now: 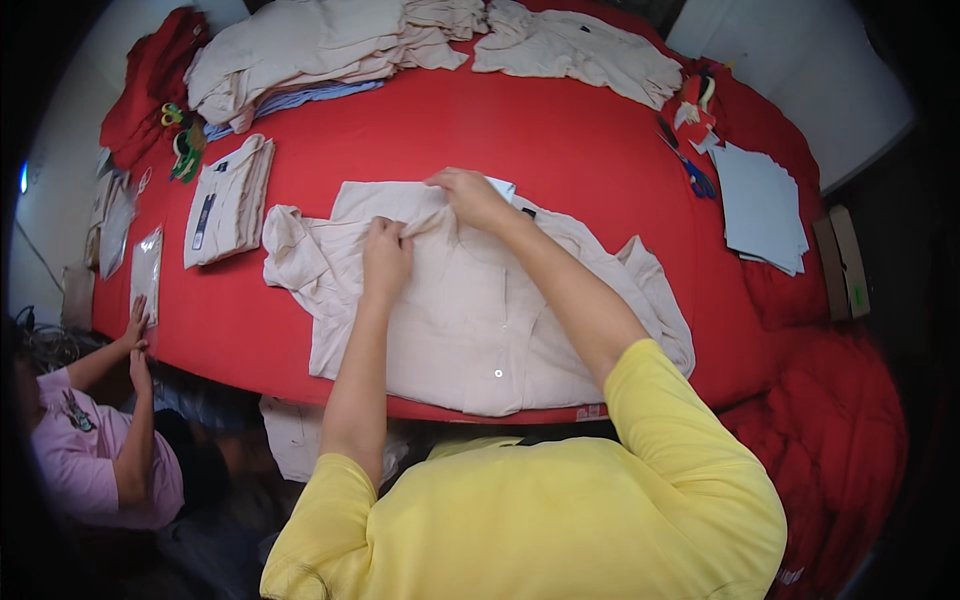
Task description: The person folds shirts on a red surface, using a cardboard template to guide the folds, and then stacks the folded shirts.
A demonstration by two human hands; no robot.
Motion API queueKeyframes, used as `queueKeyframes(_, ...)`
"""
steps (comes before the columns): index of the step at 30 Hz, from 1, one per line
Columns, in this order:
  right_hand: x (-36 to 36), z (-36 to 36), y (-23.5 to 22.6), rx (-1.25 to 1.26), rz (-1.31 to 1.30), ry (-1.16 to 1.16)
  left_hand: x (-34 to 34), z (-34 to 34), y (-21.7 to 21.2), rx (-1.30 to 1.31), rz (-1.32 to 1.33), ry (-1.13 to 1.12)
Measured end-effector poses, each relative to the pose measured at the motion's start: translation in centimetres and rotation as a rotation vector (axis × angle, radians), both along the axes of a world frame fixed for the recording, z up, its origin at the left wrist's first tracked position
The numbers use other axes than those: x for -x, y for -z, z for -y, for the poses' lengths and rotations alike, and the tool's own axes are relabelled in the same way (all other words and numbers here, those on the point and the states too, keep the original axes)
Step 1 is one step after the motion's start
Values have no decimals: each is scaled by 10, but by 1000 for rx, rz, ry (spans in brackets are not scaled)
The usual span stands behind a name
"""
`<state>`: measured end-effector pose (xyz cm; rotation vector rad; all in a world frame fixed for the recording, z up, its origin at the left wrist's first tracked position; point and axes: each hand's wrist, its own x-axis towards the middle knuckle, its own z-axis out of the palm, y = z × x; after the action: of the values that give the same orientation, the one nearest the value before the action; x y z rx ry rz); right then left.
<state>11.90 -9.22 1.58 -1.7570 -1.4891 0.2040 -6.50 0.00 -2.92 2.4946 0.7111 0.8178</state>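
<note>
A cream button-front shirt (pixel 455 340) lies spread over the red-covered table in front of me, one sleeve bunched at its left. My left hand (pixel 386 258) is closed on the cloth at the shirt's upper left, gathering it into small creases. Farther up, my right hand (pixel 472 200) has its fingers curled over the far edge of the shirt, pinching the fabric; its fingertips are partly blurred. Just beyond that hand, the corner of a pale sheet (pixel 503 188) shows by a dark neck label (pixel 528 213).
Left of the shirt stands a stack of folded shirts (pixel 228 205). Cream garments (pixel 300 55) are heaped along the far edge. Blue-handled scissors (pixel 697 180) and pale sheets (pixel 760 200) lie right. A person in pink (pixel 105 440) sits at left, hands near a clear packet (pixel 147 270).
</note>
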Motion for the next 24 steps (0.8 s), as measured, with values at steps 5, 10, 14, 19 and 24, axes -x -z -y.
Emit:
queueKeyframes(5, 56, -84, 20, 107, 143, 125, 43, 34, -40, 294, -233, -207)
queueKeyframes(10, 41, -46, -9, 359, 311, 128, 149, -6, -23, 55, -70, -367)
queueKeyframes(14, -80, 105, -54, -145, 361, 715, 249, -15, -46, 84, -204, -302)
queueKeyframes(19, -62, 404, -154, -372, -552, 188, 319, -9, -156, 816, 244, 44)
queueKeyframes(24, -127, 378, -192, -278, -562, -183, 201, -60, -223, 671, 274, 234)
